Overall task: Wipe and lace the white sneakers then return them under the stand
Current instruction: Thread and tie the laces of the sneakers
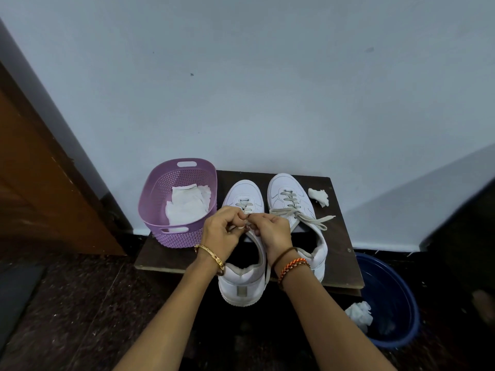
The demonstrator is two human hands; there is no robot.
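Note:
Two white sneakers stand toes-to-wall on a dark wooden stand [340, 253]. The right sneaker [288, 191] is laced, its grey lace ends lying loose across the tongue. The left sneaker [245, 285] has its heel hanging over the stand's front edge, and only its lowest eyelets show lace. My left hand [221, 231] and my right hand [270, 232] meet over its tongue, each pinching the lace [247, 208] between fingertips. The eyelets under my hands are hidden.
A purple plastic basket [160, 204] with white tissues stands on the stand's left end. A crumpled tissue [318, 196] lies at the back right. A blue bin [399, 303] with used tissues sits on the dark floor to the right. A brown door [40, 183] is left.

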